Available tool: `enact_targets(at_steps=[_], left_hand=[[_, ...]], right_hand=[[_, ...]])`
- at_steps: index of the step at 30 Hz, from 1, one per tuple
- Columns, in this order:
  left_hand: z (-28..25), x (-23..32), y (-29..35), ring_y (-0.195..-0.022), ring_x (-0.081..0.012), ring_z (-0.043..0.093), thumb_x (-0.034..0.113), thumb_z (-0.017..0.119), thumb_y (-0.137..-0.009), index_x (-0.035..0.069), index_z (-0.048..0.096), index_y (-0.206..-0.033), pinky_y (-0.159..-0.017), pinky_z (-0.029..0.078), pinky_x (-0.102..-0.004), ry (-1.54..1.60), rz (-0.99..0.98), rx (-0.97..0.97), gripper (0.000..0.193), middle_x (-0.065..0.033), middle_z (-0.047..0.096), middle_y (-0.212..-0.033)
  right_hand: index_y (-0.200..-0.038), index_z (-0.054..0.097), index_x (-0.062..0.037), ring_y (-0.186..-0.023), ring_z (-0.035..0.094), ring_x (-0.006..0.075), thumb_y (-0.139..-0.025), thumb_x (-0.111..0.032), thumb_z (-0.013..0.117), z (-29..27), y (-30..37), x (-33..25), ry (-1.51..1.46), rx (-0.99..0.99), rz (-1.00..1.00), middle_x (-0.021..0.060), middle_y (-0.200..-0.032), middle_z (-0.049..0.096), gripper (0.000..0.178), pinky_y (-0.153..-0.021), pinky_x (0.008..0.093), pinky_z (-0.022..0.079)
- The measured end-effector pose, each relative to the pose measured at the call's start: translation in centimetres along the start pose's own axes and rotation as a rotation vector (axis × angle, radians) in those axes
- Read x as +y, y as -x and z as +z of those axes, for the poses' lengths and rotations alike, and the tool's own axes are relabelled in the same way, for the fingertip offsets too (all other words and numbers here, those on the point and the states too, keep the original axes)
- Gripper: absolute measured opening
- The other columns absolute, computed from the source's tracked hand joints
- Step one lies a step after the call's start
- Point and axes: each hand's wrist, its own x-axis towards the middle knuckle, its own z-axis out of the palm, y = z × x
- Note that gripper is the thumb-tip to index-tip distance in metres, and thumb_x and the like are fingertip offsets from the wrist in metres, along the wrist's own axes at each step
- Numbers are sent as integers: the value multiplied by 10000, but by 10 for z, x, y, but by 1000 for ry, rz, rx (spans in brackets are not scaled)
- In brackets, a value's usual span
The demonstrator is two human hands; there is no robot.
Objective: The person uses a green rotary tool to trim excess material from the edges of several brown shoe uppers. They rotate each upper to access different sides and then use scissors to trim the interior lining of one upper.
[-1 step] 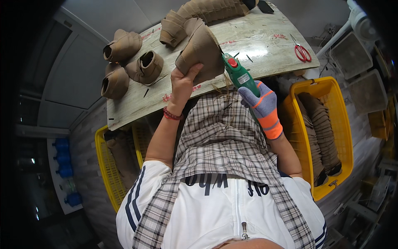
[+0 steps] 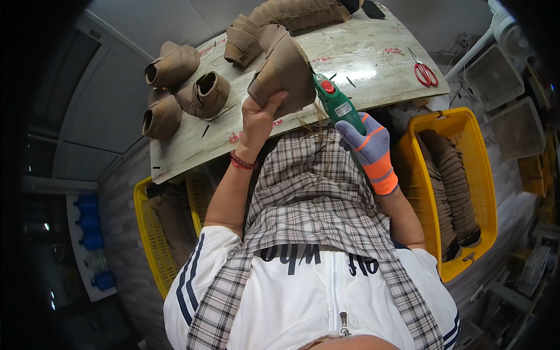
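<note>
My left hand point(image 2: 262, 114), bare with a red bead bracelet, grips a brown shoe upper point(image 2: 286, 73) over the table's near edge. Its thumb presses on the outside; the other fingers are mostly hidden behind the piece. In my right hand point(image 2: 367, 143), gloved in grey and orange, is a green hand-held power tool point(image 2: 338, 105) with a red button. The tool's front end meets the right edge of the upper, and its very tip is hard to make out. More brown shoe uppers point(image 2: 204, 96) stand to the left of my left hand.
A long row of nested shoe uppers point(image 2: 297, 22) lies at the back of the table point(image 2: 385, 76). Red-handled scissors point(image 2: 426, 74) and a dark phone point(image 2: 373, 9) lie on the right side. Yellow crates with brown uppers flank me: a right crate point(image 2: 431, 204) and a left crate point(image 2: 153, 251).
</note>
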Motion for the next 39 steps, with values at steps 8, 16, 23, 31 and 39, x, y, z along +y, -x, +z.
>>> enact_targets(at_steps=[8,16,23,31,39], left_hand=[[-9,-13,3,-834,-358,658,72,721,-830,-13,677,-1002,-722,521,-353,-752,429,-218,197,-183,687,-942],[-22,-19,9,-823,-326,659,56,758,-797,-37,672,-983,-700,516,-369,-919,561,-333,224,-179,682,-948],[-28,-17,10,-873,-351,649,77,771,-784,-19,671,-1012,-733,511,-392,-1030,748,-494,266,-180,667,-1016],[-24,-5,12,-823,-328,664,72,748,-802,17,699,-993,-724,509,-377,-860,537,-485,205,-165,695,-937],[-8,-14,16,-863,-310,679,-5,707,-814,-7,682,-1002,-724,519,-347,-638,424,-399,190,-158,699,-953]], right_hand=[[-874,646,15,-520,567,71,-833,-296,761,-5,-7,-8,-46,17,40,22,-638,613,335,-483,214,437],[-863,619,-9,-515,544,114,-866,-347,717,-14,-10,-13,-107,4,88,50,-635,591,351,-507,242,431],[-858,620,-9,-521,559,124,-869,-388,699,-25,-12,-16,-114,-8,75,65,-641,610,387,-518,245,437],[-895,633,-16,-533,557,118,-869,-397,696,-34,-16,-14,-142,3,93,51,-651,601,387,-529,242,437],[-910,639,-12,-534,553,113,-878,-399,684,-36,-12,-13,-147,5,121,49,-656,598,390,-522,242,435]])
